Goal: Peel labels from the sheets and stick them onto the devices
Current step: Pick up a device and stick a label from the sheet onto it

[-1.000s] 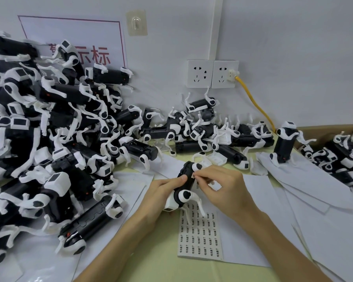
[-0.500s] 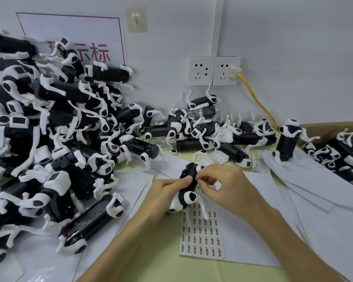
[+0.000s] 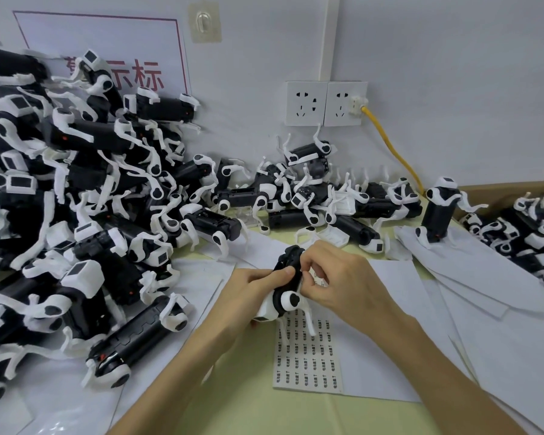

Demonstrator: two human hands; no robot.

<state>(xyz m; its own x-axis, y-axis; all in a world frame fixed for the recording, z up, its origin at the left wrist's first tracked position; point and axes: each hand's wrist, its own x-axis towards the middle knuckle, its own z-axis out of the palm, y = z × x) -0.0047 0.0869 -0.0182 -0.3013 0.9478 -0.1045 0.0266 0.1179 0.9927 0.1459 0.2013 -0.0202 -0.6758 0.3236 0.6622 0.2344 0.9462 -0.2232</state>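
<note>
Head view: left hand (image 3: 248, 290) grips the robot-dog device (image 3: 289, 300), long axis running away from the person; right hand (image 3: 343, 284) pinches its far flank, any label indiscernible; the label sheet (image 3: 307, 356) lies just beneath, toward the person.

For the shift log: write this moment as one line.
step: labelling | left hand: holds robot-dog device | right hand: pinches at its body | label sheet: flat underneath

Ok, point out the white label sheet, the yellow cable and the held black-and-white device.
white label sheet (image 3: 308, 362): head view, printed middle.
yellow cable (image 3: 390, 147): head view, mid-length.
black-and-white device (image 3: 292, 300): head view, leg joint.
</note>
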